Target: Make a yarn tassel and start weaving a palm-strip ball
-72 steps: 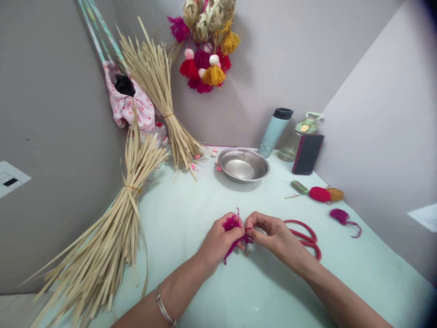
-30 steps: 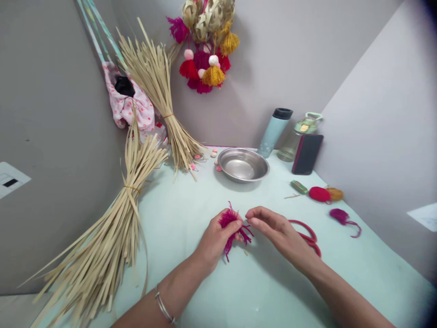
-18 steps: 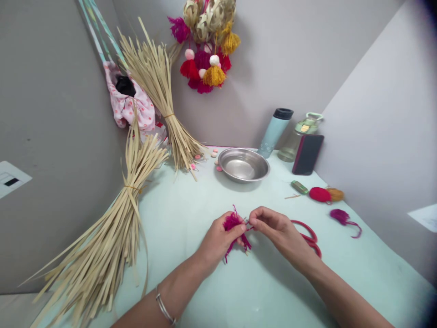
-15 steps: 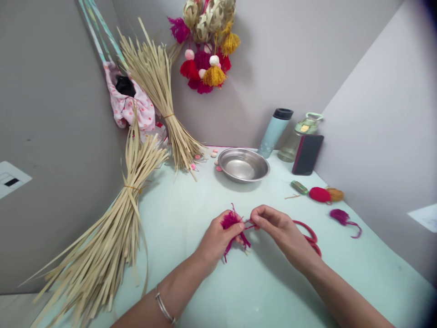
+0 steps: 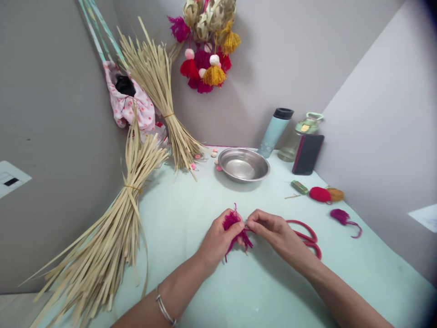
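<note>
A magenta yarn tassel (image 5: 231, 220) is pinched in my left hand (image 5: 220, 232), thumb on top, with loose strands hanging below. Close on its right, my right hand (image 5: 269, 225) has thumb and forefinger pressed together on a thin magenta strand that runs to the tassel; the strand's end is hidden by the fingers. Red-handled scissors (image 5: 312, 236) lie on the table partly behind my right hand, their blades out of sight.
Two bundles of dry straw strips (image 5: 128, 196) stand at the left. A steel bowl (image 5: 244, 166) sits at the back, near a blue tumbler (image 5: 276, 132), a green bottle (image 5: 290, 148) and a leaning phone (image 5: 307, 155). Yarn balls (image 5: 320, 194) lie at right; tassels (image 5: 214, 75) hang on the wall.
My right hand has moved slightly left, closer to my left hand, and more of the scissors' handles shows. The tassel has shifted a little to the right.
</note>
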Tool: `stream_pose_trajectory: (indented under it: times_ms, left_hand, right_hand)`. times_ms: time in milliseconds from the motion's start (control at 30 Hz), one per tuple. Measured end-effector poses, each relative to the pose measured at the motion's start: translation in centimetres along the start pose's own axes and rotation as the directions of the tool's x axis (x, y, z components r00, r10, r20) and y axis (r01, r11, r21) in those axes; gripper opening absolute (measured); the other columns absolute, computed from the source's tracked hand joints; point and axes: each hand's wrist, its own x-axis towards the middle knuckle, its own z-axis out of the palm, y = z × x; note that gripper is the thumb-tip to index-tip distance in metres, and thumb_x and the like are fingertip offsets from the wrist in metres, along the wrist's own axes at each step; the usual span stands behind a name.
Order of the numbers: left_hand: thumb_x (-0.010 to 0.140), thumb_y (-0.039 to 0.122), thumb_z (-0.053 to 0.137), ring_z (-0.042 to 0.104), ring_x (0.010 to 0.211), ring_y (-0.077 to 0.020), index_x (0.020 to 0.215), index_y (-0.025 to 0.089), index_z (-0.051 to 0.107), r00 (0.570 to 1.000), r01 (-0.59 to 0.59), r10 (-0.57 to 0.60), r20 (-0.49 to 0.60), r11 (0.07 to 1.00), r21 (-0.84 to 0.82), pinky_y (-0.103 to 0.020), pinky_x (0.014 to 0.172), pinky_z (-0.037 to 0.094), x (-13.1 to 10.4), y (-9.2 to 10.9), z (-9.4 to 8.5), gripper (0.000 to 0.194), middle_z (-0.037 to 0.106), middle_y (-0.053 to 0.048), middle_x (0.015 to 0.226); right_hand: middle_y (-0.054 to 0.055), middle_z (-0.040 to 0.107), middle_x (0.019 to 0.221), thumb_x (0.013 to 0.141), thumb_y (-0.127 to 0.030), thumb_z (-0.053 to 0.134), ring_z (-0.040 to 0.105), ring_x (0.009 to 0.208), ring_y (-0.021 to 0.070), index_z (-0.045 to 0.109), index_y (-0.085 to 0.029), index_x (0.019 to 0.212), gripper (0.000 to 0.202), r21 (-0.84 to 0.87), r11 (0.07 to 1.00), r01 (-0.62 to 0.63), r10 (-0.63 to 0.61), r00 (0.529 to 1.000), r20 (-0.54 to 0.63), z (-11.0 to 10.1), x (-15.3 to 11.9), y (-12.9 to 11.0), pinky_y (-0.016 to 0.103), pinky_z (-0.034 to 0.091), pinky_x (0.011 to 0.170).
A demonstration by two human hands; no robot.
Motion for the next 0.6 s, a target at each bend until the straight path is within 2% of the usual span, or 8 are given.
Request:
stream_pose_trajectory:
  times_ms: [167,600]
  left_hand:
    - [0.082,0.038,0.062,0.054,0.057,-0.0102,0.08,0.019,0.053,0.998,0.026,-0.025,-0.054,0.999,0.021,-0.024,0.062,0.043,-0.02,0.2,0.04,0.022,0.054,0.003,0.066]
    - [0.075,0.023,0.061,0.053,0.059,-0.0107,0.072,0.018,0.053,1.0,0.02,-0.02,0.006,0.996,0.086,-0.023,0.062,0.042,-0.11,0.4,0.32,0.01,0.055,0.002,0.064]
  right_hand:
    - [0.0,0.06,0.074,0.084,-0.043,0.063,0.054,0.071,0.0157,0.06,-0.02,0.079,0.025,-0.01,0.999,-0.037,0.037,0.999,-0.033,-0.22,0.07,0.0,0.028,0.041,0.067]
    - [-0.001,0.06,0.073,0.083,-0.024,0.057,0.054,0.07,0.0156,0.054,-0.02,0.076,0.008,-0.024,1.0,-0.01,0.009,1.0,-0.027,0.59,-0.05,0.35,0.028,0.041,0.067]
